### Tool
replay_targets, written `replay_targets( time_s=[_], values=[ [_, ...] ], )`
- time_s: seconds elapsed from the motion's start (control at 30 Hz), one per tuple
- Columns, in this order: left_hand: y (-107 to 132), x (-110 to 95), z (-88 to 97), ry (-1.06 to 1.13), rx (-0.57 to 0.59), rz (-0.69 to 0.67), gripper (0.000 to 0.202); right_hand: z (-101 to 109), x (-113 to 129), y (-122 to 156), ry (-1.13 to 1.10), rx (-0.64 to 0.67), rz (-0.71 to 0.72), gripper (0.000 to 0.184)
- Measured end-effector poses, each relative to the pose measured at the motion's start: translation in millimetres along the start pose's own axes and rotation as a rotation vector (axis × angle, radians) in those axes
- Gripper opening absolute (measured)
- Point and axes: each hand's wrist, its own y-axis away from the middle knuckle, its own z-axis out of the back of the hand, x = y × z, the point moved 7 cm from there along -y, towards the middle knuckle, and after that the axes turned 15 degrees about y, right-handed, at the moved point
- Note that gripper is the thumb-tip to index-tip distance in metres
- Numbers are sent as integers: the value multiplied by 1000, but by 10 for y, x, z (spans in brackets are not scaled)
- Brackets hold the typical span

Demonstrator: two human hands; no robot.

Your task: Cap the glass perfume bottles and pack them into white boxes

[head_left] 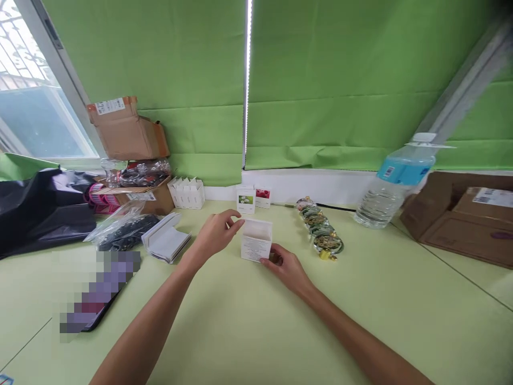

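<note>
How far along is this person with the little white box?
Two printed boxes standing behind look finished. In hand: an open-topped white box, held by the right hand, with the left hand at its rim. Seemingly left: its top stands unclosed, and the row of round metal trinkets sits untouched.

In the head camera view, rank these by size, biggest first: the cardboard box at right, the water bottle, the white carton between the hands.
Cardboard box, then plastic water bottle, then white carton; differing camera distances make the last two less sure.
</note>
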Motion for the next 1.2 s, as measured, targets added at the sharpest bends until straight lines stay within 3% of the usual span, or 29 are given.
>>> replay_targets(
  time_s=[0.17,0.33,0.43,0.53,0.63,0.8,1.2],
  values=[
    [-29,42,258,-90,-94,-50,32,-13,-49,10,62,18,-24,55],
    [-50,228,722,-190,-139,-25,28,49,-168,99,74,60,-48,67],
    [-6,462,1088,-390,-160,94,28,165,-282,129,117,39,-94,53],
    [76,735,1412,-490,-178,203,18,134,-247,166,195,185,-53,32],
    [147,992,1613,-561,-172,299,10,27,-90,245,264,297,37,36],
    [187,1216,1710,-639,-156,403,9,-87,61,318,331,290,95,38],
    [191,1297,1683,-732,-152,484,18,-74,74,303,322,300,84,38]
  ],
)
